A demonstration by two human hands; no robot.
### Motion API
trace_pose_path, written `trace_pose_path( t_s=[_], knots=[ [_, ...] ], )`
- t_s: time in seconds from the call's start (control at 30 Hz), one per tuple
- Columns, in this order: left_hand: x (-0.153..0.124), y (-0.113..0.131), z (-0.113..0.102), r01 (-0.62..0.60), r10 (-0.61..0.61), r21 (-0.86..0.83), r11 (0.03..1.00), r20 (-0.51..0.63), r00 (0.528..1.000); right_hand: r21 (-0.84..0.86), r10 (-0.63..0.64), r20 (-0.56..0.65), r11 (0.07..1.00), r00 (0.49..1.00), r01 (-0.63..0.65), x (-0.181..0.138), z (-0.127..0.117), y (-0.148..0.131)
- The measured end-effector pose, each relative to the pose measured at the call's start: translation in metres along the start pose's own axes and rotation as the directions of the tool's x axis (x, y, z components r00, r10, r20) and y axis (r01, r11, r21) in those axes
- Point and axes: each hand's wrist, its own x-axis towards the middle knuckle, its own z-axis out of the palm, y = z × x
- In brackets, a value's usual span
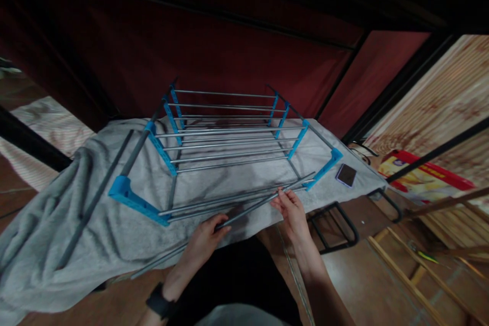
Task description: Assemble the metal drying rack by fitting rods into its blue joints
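A long thin grey metal tube (pixel 250 209) slants across in front of me, its far end up to the right and its near end low on the left. My left hand (pixel 206 238) is closed round its lower half. Farther up, my right hand (pixel 293 210) grips the same tube between thumb and fingers. Just beyond lies a rack frame of grey tubes with blue plastic brackets (pixel 162 150), resting on a grey blanket (pixel 126 244). The held tube passes close over the rack's front rods; whether it touches them I cannot tell.
Left of the rack, a loose dark grey tube (pixel 95 202) lies on the blanket. A phone (pixel 346 175) rests at the right. Beyond are a black metal frame (pixel 353 224), a red and yellow box (pixel 424 175) and wooden slats (pixel 405 270) on the floor.
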Motion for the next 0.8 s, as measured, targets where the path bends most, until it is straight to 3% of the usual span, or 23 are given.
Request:
trace_pose_path(
  t_s=[0.27,0.6,0.8],
  knots=[
    [0.001,-0.003,-0.001,-0.034,0.027,0.106,0.994,0.068,0.997,0.011,0.001,-0.009,1.000,1.000,0.000,0.010,-0.017,0.005],
    [-0.016,-0.007,-0.006,-0.156,0.141,0.534,0.831,0.069,0.988,0.018,0.009,-0.145,1.000,0.989,-0.006,0.039,-0.089,0.024],
    [-0.017,-0.024,-0.004,-0.173,0.131,0.645,0.744,0.113,0.985,0.027,-0.007,-0.189,1.000,0.982,0.013,0.047,-0.118,0.029]
  ],
)
